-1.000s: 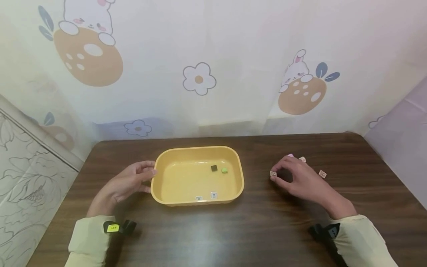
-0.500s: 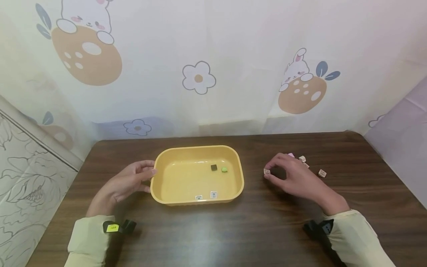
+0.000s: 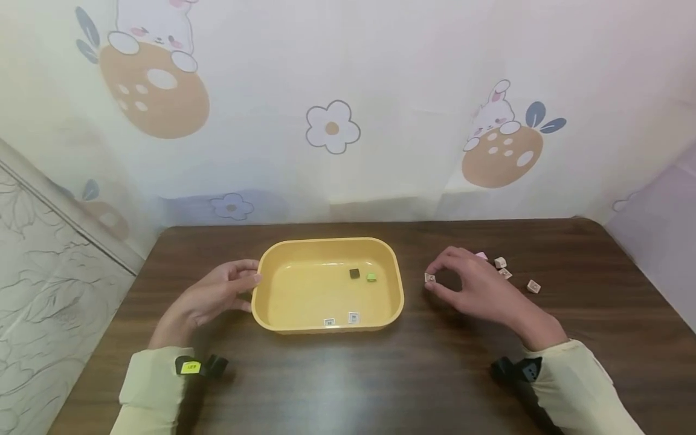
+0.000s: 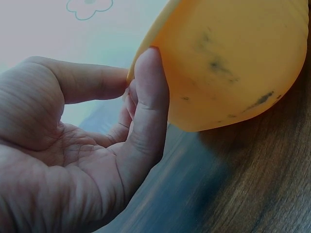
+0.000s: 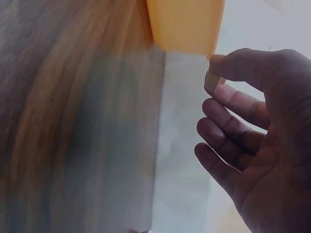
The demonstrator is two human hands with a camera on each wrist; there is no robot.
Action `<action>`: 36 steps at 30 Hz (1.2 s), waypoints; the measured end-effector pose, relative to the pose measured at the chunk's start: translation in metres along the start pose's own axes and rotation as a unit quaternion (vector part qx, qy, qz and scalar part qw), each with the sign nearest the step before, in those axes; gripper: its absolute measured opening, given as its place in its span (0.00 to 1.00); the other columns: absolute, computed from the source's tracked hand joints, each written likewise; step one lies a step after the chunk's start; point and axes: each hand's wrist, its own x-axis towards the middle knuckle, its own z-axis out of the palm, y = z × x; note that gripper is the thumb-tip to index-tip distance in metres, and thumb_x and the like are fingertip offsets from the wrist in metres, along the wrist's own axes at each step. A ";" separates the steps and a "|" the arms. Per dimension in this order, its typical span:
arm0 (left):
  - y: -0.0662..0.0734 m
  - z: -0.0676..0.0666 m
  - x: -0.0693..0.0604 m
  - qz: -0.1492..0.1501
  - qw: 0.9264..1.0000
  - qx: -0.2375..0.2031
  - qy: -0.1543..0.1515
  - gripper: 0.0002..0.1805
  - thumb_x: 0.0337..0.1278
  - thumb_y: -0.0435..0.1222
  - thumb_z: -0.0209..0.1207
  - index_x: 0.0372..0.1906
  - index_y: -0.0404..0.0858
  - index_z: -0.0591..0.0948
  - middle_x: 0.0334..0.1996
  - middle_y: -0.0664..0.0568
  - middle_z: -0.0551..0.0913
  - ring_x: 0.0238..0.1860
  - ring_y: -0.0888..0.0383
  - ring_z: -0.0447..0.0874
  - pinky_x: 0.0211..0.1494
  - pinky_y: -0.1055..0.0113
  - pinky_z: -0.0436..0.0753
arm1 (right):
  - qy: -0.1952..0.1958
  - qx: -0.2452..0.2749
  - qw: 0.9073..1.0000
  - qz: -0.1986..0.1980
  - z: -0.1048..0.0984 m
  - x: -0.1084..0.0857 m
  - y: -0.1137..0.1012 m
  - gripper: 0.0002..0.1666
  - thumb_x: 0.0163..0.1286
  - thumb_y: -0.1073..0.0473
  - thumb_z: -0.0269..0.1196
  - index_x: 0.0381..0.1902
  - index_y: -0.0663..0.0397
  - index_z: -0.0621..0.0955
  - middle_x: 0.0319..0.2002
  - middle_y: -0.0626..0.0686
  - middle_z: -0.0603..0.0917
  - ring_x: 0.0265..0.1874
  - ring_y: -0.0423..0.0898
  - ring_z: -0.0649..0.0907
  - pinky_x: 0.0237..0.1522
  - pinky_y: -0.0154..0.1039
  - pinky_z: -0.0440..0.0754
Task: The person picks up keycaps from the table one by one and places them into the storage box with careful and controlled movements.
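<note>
Head view showed the right hand (image 3: 481, 287) nearer the yellow tray (image 3: 310, 290) than a second before; the small pale cube (image 3: 429, 278) had travelled leftward with it, and the gap to the tray had narrowed. An uncovered cube (image 3: 505, 273), at first hidden by that hand, had come into sight. The left hand (image 3: 217, 293) had kept its place at the tray, and the pieces inside lay as before: a dark cube (image 3: 354, 273) beside a green cube (image 3: 371, 277) toward the right end, and a white cube (image 3: 353, 318) and a second white cube (image 3: 329, 322) by the near wall, the latter partly hidden by the rim.

The small pale cube was pinched between the right thumb and index fingertip, just beside the tray's right end and outside it. The left thumb and fingers gripped the tray's left rim, so the tray stood between both hands. Behind the right hand, a pink cube (image 3: 481, 256), a cream cube (image 3: 500, 263) and an outermost cube (image 3: 533, 286) rested on the wood-grain surface (image 3: 337, 386).

The tray's long axis ran left to right. The pinched cube, without an evident long axis, turned a marked face toward the head camera.
</note>
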 end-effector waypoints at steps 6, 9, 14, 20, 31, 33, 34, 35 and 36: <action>-0.001 0.001 -0.001 0.000 1.000 -0.012 0.006 0.27 0.79 0.36 0.55 0.69 0.23 0.65 0.50 0.48 0.82 0.48 0.56 0.86 0.48 0.59 0.92 | 0.019 0.011 0.999 -0.024 0.002 0.006 -0.006 0.09 0.66 0.56 0.76 0.42 0.40 0.88 0.42 0.40 0.86 0.46 0.43 0.86 0.49 0.49 0.87; -0.001 0.001 -0.001 0.002 1.000 -0.014 0.008 0.25 0.79 0.36 0.55 0.68 0.23 0.66 0.48 0.49 0.82 0.47 0.56 0.86 0.47 0.59 0.92 | 0.019 0.022 0.999 -0.029 0.003 0.009 -0.008 0.09 0.67 0.56 0.76 0.43 0.40 0.88 0.42 0.40 0.86 0.46 0.43 0.86 0.49 0.49 0.87; -0.001 -0.001 -0.002 -0.003 1.000 -0.011 0.014 0.25 0.79 0.36 0.55 0.68 0.23 0.66 0.48 0.49 0.82 0.46 0.55 0.87 0.47 0.58 0.92 | 0.006 0.036 0.999 -0.024 0.003 0.016 -0.014 0.08 0.68 0.55 0.75 0.44 0.41 0.88 0.43 0.41 0.86 0.47 0.42 0.86 0.50 0.49 0.86; -0.002 0.000 0.002 0.004 1.000 -0.012 0.008 0.25 0.79 0.35 0.55 0.68 0.23 0.65 0.49 0.48 0.82 0.46 0.56 0.87 0.47 0.58 0.92 | -0.001 0.035 0.999 -0.021 0.003 0.021 -0.017 0.08 0.68 0.56 0.74 0.44 0.41 0.88 0.43 0.42 0.86 0.48 0.44 0.85 0.52 0.51 0.86; -0.002 0.002 0.002 0.002 1.000 -0.015 0.006 0.26 0.78 0.35 0.55 0.69 0.22 0.65 0.49 0.47 0.81 0.44 0.56 0.86 0.46 0.59 0.92 | 0.014 0.037 0.999 -0.037 0.006 0.029 -0.023 0.07 0.68 0.56 0.74 0.43 0.43 0.88 0.43 0.43 0.86 0.48 0.44 0.85 0.53 0.51 0.85; -0.002 0.002 0.002 0.004 1.000 -0.015 0.005 0.27 0.78 0.35 0.55 0.69 0.22 0.65 0.48 0.47 0.81 0.44 0.56 0.86 0.46 0.60 0.92 | 0.013 0.037 0.998 -0.038 0.007 0.032 -0.026 0.07 0.68 0.56 0.74 0.43 0.44 0.88 0.43 0.43 0.86 0.49 0.45 0.85 0.52 0.51 0.85; -0.002 0.002 0.002 0.003 1.000 -0.015 0.006 0.27 0.78 0.35 0.55 0.69 0.22 0.65 0.48 0.47 0.81 0.43 0.56 0.86 0.46 0.60 0.92 | 0.012 0.037 0.999 -0.038 0.007 0.034 -0.027 0.07 0.69 0.56 0.74 0.44 0.44 0.88 0.44 0.43 0.86 0.49 0.46 0.85 0.53 0.51 0.85; -0.002 0.001 0.002 0.004 1.000 -0.014 0.006 0.27 0.78 0.35 0.55 0.69 0.22 0.65 0.48 0.47 0.81 0.43 0.56 0.86 0.45 0.60 0.92 | 0.009 0.039 0.999 -0.038 0.008 0.036 -0.028 0.07 0.69 0.56 0.74 0.44 0.44 0.88 0.44 0.44 0.86 0.49 0.46 0.85 0.53 0.51 0.85; -0.002 0.002 0.002 0.003 1.000 -0.015 0.008 0.26 0.78 0.35 0.55 0.69 0.22 0.65 0.48 0.47 0.81 0.43 0.56 0.86 0.45 0.60 0.92 | 0.006 0.040 0.999 -0.037 0.008 0.038 -0.030 0.07 0.69 0.56 0.74 0.44 0.45 0.88 0.44 0.44 0.86 0.49 0.46 0.85 0.53 0.51 0.85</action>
